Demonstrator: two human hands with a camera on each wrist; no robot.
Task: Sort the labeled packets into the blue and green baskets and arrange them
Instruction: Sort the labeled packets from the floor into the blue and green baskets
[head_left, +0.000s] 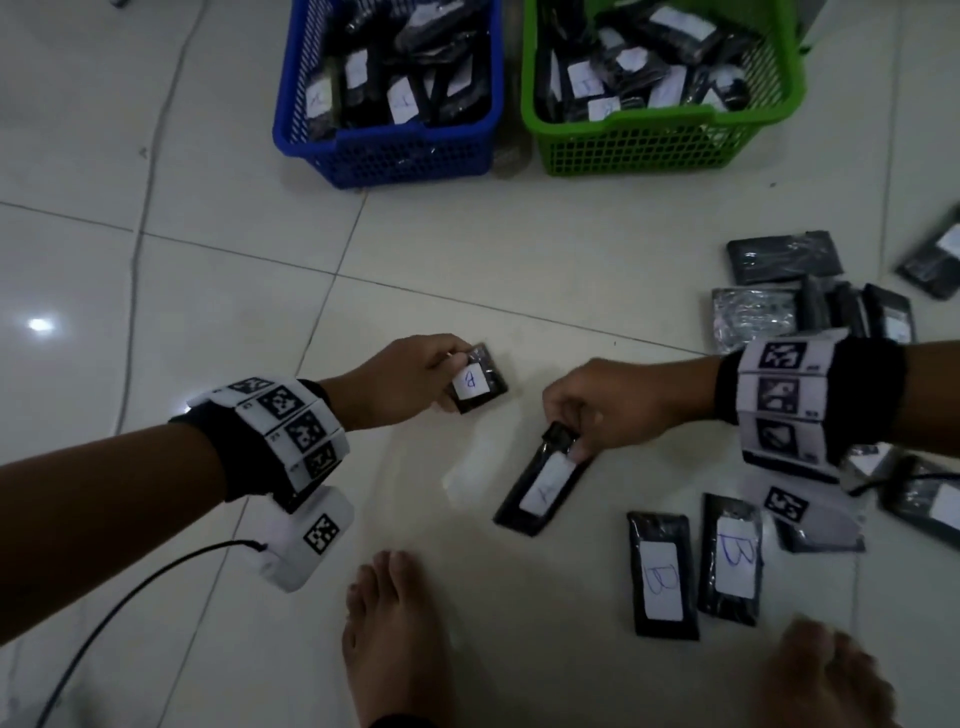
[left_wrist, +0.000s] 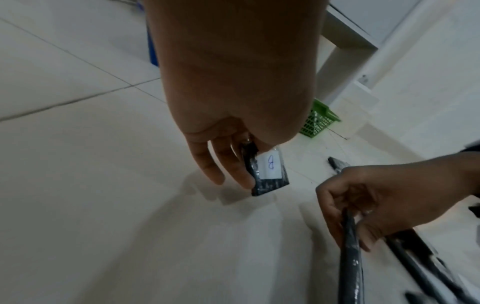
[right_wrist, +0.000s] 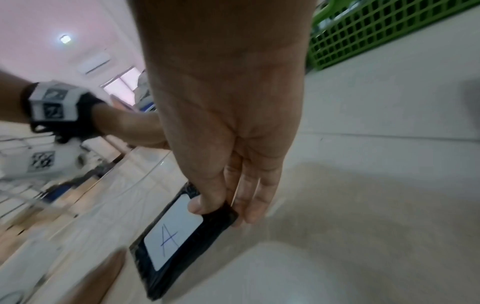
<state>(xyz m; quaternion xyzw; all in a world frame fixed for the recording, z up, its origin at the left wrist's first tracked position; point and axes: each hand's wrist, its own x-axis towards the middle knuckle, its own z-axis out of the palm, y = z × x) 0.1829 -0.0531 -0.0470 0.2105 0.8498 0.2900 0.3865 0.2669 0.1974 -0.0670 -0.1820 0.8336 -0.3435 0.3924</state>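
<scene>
My left hand (head_left: 415, 379) pinches a black packet labelled B (head_left: 475, 384) just above the floor; the left wrist view shows its fingers (left_wrist: 233, 164) round the B packet (left_wrist: 270, 170). My right hand (head_left: 608, 410) pinches the top end of a black packet labelled A (head_left: 545, 483), thumb on its white label in the right wrist view, where the A packet (right_wrist: 174, 236) hangs down to the floor. A blue basket (head_left: 384, 150) and a green basket (head_left: 649, 145) stand at the far side, both holding several labelled packets.
Two B packets (head_left: 662, 577) (head_left: 732, 558) lie on the floor at the front right. Several more black packets (head_left: 784, 260) are scattered at the right. My bare feet (head_left: 395, 639) are at the bottom. A grey furniture leg (left_wrist: 337, 61) stands behind the green basket.
</scene>
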